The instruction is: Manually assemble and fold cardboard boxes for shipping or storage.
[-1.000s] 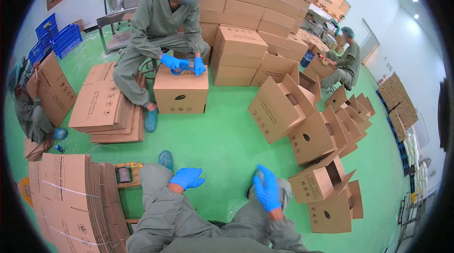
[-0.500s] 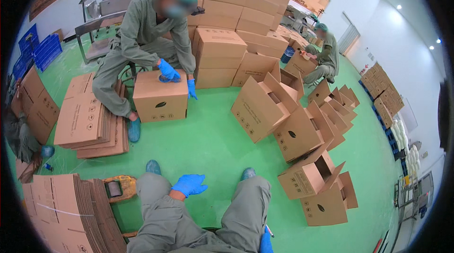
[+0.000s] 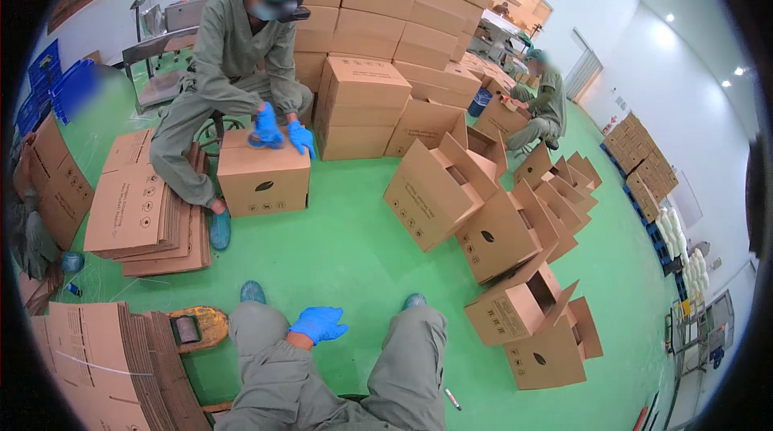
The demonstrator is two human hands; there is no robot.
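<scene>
My left hand (image 3: 317, 325), in a blue glove, rests over my left knee. Its fingers stretch loosely to the right and hold nothing that I can see. My right hand is out of the picture. A white marker pen (image 3: 452, 399) appears to lie on the green floor beside my right leg. Several open cartons (image 3: 499, 314) with raised flaps stand to my right. Nearest on my left is a strapped stack of flat cardboard cartons (image 3: 97, 350), next to a yellow pallet jack (image 3: 211, 328).
Across from me a seated person (image 3: 229, 69) has both gloved hands on a closed carton (image 3: 263, 181). Flat cartons (image 3: 133, 189) are piled beside them. Tall stacked boxes (image 3: 366, 28) rise behind. Another person (image 3: 543, 101) works further back. Loaded pallets (image 3: 644, 153) line the right wall.
My right hand has left the picture at the lower edge. My left hand stays over the knee. The person opposite has raised one hand onto the carton's top. The view has shifted slightly.
</scene>
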